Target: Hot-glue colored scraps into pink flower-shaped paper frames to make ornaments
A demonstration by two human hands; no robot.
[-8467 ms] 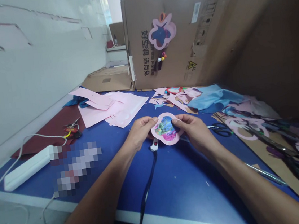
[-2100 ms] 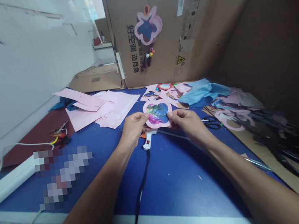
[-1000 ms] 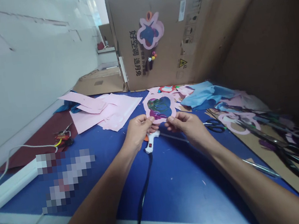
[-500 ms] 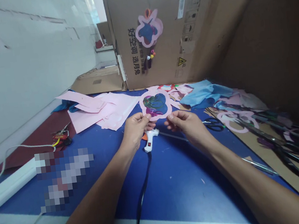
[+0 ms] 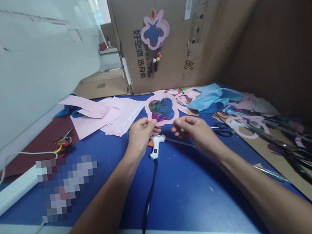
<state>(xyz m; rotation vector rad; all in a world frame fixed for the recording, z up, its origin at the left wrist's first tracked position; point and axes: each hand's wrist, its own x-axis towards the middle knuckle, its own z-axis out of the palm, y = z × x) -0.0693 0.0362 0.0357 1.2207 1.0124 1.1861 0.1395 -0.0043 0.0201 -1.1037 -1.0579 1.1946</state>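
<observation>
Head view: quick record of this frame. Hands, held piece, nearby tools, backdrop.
left hand: pinches the lower edge of the pink paper cutout
right hand: fingertips at the cutout's lower right edge, contact unclear
held piece: flower-shaped pink frame, blue and magenta centre
nearest tool: white hot glue gun, lying on the blue table
also near: black-handled scissors, right of the right hand
backdrop: loose pink paper sheets, upright cardboard box
</observation>
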